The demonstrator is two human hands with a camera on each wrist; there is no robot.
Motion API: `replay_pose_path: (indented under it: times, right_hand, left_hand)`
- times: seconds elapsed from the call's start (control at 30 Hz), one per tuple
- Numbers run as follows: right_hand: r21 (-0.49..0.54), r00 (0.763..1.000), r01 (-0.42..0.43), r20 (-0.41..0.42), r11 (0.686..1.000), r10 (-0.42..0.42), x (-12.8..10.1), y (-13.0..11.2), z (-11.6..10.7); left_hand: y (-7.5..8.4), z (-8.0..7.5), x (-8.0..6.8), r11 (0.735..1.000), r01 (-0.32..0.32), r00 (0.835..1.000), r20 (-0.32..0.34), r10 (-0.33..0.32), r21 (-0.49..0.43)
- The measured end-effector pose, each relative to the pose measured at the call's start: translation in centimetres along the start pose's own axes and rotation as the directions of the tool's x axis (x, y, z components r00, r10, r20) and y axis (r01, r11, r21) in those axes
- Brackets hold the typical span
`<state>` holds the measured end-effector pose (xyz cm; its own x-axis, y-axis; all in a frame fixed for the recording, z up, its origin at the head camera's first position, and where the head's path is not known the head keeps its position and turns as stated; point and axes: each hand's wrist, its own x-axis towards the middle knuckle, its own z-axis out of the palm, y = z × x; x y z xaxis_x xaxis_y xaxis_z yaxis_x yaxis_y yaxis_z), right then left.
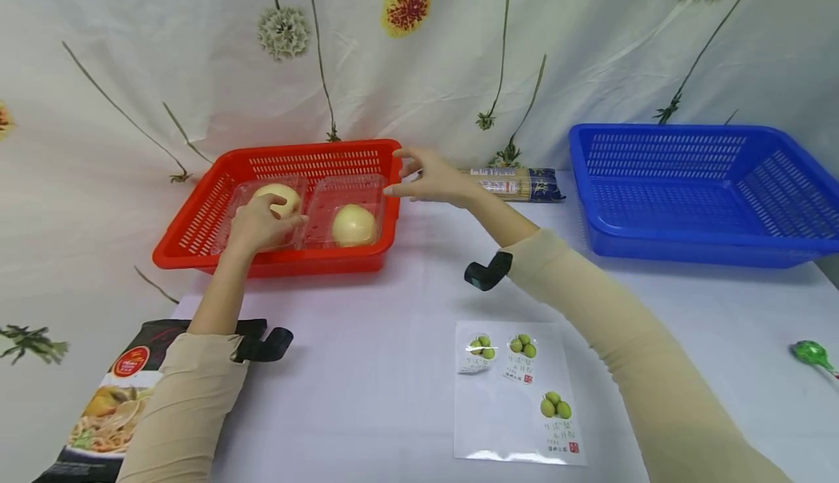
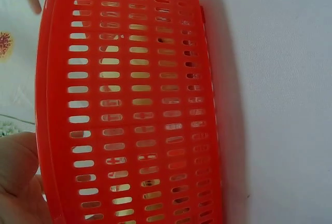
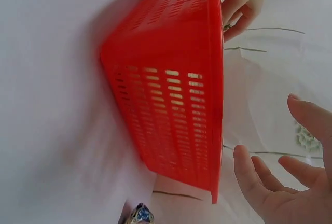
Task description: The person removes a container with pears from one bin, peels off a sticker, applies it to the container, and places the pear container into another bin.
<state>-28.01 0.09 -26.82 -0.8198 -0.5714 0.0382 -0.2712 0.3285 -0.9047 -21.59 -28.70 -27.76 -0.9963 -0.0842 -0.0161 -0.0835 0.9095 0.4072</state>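
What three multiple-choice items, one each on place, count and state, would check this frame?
1. Where does the clear clamshell tray lie?
A. in the red basket
B. in the blue basket
C. on the noodle packet

2. How many round pale buns does it hold?
A. one
B. two
C. four

3. How is the right hand?
A. gripping a bun
B. fist closed
C. fingers spread by the red basket's corner

Answers: 1 A, the red walls surround the tray. 2 B, one per cup. 3 C, it holds nothing; the left hand rests on the left bun.

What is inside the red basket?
The red basket holds a clear clamshell tray with two pale round fruits. The left hand covers part of one.
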Motion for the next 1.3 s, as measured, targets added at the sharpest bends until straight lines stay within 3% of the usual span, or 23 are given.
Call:
replay_pose_path:
  times: [0.13,0.3,0.53,0.7,1.03,1.3]
  right_hand:
    - [0.001,0.998,-0.019,0.058,1.000,0.019,1.3,-1.0,1.7]
    - [0.061,0.994,-0.082,0.080,0.995,0.077,2.3,-1.9,3.3]
    - [-0.100,0.969,-0.200,0.131,0.975,0.212,3.2,-3.9,4.5]
    - [-0.113,0.948,-0.260,0.159,0.959,0.276,3.7,-4.5,5.5]
    - [-0.076,0.922,-0.366,0.108,0.928,0.372,4.8,-4.0,6.8]
    - [-0.049,0.915,-0.397,0.053,0.917,0.399,5.2,-3.5,7.9]
  left_hand:
    - [0.4,0.2,0.0,0.999,0.003,0.999,0.035,-0.004,0.041]
    - [1.0,0.7,-0.1,0.996,0.000,1.000,0.025,-0.002,0.092]
    - [1.5,1.3,-0.3,0.997,-0.027,0.999,0.022,0.025,0.076]
    - [2.0,1.5,-0.5,0.997,-0.017,1.000,0.015,0.016,0.077]
    - [1.9,2.0,-0.2,0.997,-0.021,0.997,0.073,0.016,0.073]
    - [1.5,2.2,0.0,0.998,-0.055,0.998,0.037,0.055,0.012]
